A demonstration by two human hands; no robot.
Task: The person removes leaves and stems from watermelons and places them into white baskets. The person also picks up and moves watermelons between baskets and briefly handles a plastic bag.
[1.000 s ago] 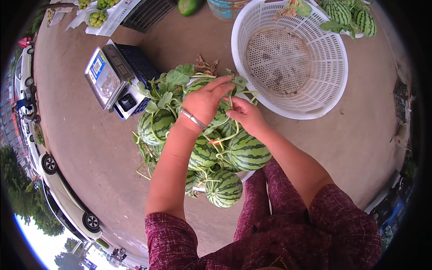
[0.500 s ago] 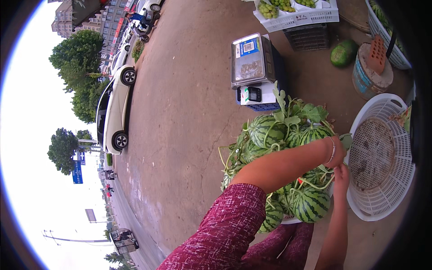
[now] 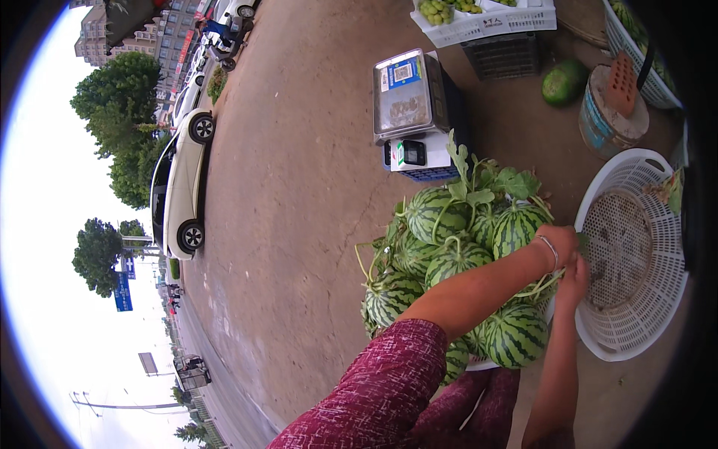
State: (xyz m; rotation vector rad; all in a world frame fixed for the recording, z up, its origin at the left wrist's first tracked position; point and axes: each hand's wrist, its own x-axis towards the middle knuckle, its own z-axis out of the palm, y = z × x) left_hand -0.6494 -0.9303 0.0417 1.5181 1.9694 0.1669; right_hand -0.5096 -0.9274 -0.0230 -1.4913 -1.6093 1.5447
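Note:
A heap of small striped watermelons [image 3: 516, 334] with green vines and leaves fills a white plastic basket [image 3: 482, 365], mostly hidden under them. Over the heap's right side, my left hand [image 3: 559, 243], with a bracelet at the wrist, is closed. A bit of green leaf [image 3: 583, 241] pokes out beyond its fingers. My right hand [image 3: 574, 278] meets it just below, fingers pinched where green watermelon vines [image 3: 547, 283] run into them. The fingertips of both hands are partly hidden. My left forearm crosses above the melons.
Right of my hands stands a white slotted basket [image 3: 636, 318] with dirt on its bottom. Beyond the melons, a scale [image 3: 407, 93] rests on a blue crate. Farther off are a grape crate [image 3: 490, 28], a green melon [image 3: 564, 82] and a bucket [image 3: 607, 123] topped by a brick.
Both hands have stayed together at the vine but shifted slightly. My left forearm is lower, uncovering more striped melons behind it. The whole view has drifted a little.

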